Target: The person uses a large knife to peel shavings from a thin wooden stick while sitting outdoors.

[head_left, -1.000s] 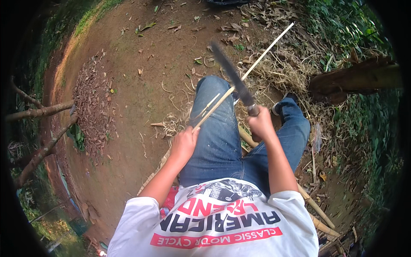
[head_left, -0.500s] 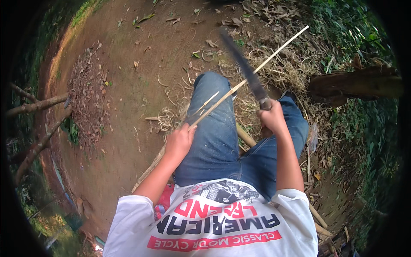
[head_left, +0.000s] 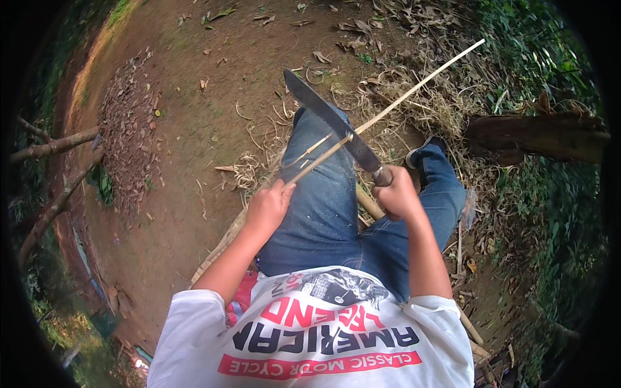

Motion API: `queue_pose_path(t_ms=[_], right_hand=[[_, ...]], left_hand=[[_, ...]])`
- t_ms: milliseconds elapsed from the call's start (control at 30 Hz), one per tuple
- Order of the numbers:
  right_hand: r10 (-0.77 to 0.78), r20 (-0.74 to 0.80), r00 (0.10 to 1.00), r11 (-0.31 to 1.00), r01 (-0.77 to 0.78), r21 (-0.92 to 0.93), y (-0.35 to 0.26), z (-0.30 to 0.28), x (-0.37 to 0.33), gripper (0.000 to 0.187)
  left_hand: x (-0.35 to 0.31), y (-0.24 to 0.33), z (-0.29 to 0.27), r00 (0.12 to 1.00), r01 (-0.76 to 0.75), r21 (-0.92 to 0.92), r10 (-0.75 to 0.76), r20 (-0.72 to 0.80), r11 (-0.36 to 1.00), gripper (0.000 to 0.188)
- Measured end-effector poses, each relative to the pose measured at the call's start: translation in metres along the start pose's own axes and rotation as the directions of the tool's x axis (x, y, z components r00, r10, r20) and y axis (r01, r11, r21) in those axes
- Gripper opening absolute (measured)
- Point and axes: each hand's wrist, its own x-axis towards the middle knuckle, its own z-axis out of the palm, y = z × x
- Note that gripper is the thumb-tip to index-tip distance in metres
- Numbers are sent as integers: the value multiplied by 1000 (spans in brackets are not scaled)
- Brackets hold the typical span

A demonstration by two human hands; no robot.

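So we've got our left hand (head_left: 268, 208) pinched around the lower-left end of a thin pale strip (head_left: 420, 85), which runs slantwise from mid-frame to the upper right, passing over the jeans (head_left: 317, 220). Left's the nearer hand; most of the strip sticks out past its fingers. Our right hand (head_left: 396, 195), right of centre, grips a big knife (head_left: 323, 110) that crosses the strip mid-frame. Can't tell if its edge is touching.

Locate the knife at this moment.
In the head view, the knife is at upper centre, gripped in the right hand, slanting up-left across the pale strip, over the left knee.
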Motion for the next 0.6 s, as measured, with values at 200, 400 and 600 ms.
queue_pose_path(t_ms=[200,400,600], right_hand=[[-124,-82,989,990,129,61,21,25,-6,17],[170,34,985,963,-173,206,12,6,-1,17],[86,102,991,973,-106,203,6,10,-18,20]], left_hand=[[1,0,-1,1000,-26,-16,26,9,1000,34],[0,6,-2,1000,-5,15,5,5,1000,34],[-2,1,-2,1000,-17,-26,16,-18,1000,35]])
